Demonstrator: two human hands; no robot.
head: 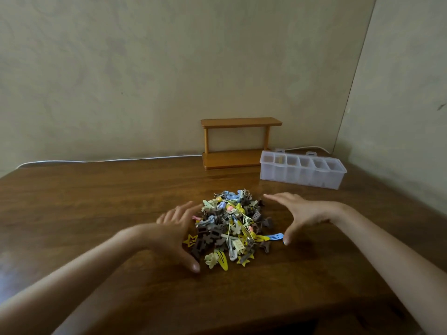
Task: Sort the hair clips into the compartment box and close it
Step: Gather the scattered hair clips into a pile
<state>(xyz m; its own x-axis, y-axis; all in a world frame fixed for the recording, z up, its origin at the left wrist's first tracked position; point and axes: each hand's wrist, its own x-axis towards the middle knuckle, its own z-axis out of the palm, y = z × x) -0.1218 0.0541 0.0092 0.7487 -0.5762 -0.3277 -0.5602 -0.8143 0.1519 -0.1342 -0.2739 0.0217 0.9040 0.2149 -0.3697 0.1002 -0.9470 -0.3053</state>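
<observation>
Both hands, left and right, flank the hair clips (each grip wide, holding nothing).

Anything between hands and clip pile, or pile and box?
Nothing visible. Left hand and right hand flank the pile. Only bare table lies between pile and box; the shelf stands left of the box, off that line.

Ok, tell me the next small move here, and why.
Probably pinch the blue clip with the right hand: it lies at the right edge of the pile, by that thumb. The left hand and the right flank the pile open, holding nothing, and the compartment box stands apart at the back right.
</observation>
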